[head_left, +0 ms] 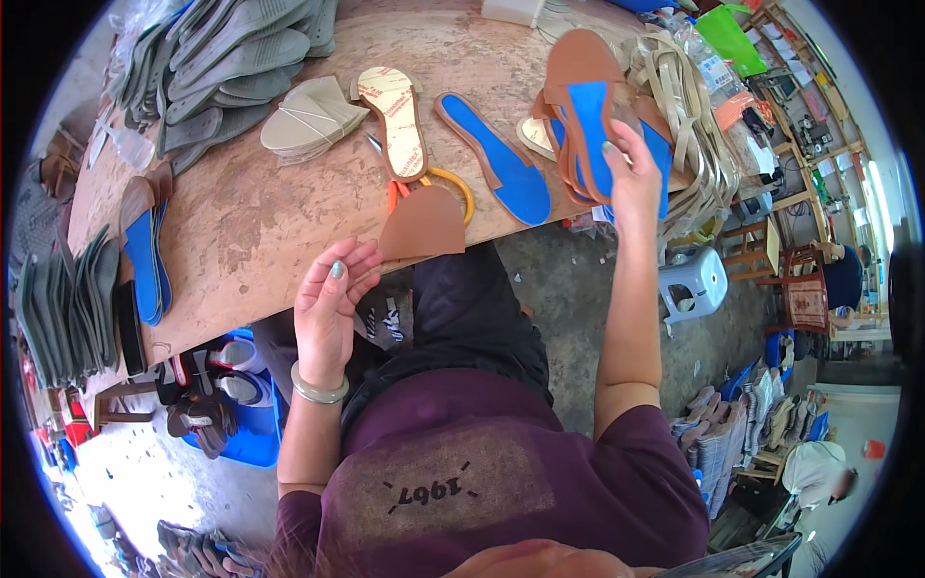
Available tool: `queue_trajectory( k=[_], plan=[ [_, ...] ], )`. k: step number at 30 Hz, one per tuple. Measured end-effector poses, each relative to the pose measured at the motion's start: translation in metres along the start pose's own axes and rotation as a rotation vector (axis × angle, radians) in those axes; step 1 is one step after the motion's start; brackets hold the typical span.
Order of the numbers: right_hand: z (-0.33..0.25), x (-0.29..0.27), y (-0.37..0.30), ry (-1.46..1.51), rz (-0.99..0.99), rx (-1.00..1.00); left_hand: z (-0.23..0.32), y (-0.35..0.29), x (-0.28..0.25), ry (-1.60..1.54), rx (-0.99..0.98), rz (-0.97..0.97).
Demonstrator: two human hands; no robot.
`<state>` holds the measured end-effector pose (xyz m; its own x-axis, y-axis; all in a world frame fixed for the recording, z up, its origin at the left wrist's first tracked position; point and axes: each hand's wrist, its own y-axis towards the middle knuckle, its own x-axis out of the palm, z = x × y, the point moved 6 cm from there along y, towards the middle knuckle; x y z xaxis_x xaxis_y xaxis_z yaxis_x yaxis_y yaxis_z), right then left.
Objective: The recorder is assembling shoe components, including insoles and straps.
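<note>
Purple shirt (617, 482): It has a rough-looking brown patch with dark writing, upside down.
Left hand (332, 294): The fingers are loose and softly bent, with nothing gripped. A pale, smooth bangle (320, 390) circles the wrist.
Brown flap (424, 226): Smooth and curved on top, it lies at the table (289, 226) edge beside the left fingertips (I can't tell if they touch).
Right hand (631, 178): The arm stretches forward, and the hand grips a shoe insole, thumb on top.
Shoe insole (585, 67): Brown with a blue strip, it is held over more insoles on the right.
Cream sole (397, 120): Long and rounded, it has red printing.
Grey soles (226, 58): They lie heaped at the far left.
</note>
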<state>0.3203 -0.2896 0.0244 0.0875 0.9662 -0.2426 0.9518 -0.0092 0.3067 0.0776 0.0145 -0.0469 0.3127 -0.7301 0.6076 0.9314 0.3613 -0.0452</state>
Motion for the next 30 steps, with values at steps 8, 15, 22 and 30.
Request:
queue_trajectory(
  k=[8, 15, 22, 30],
  plan=[
    [-0.019, 0.083, 0.058, -0.350, -0.004, -0.315, -0.003, 0.000, 0.000, 0.085, -0.002, 0.044],
    [-0.015, 0.152, 0.026, -0.669, -0.400, -0.353, 0.010, 0.008, -0.014, 0.488, 0.076, 0.156],
    [0.003, 0.167, 0.008, -1.167, -0.577, -0.317, 0.013, 0.035, 0.054, 1.452, 0.471, -0.038],
    [-0.027, 0.138, -0.041, -0.358, -0.441, -0.464, -0.025, 0.033, 0.066, 1.775, 0.721, -0.268]
  ],
)
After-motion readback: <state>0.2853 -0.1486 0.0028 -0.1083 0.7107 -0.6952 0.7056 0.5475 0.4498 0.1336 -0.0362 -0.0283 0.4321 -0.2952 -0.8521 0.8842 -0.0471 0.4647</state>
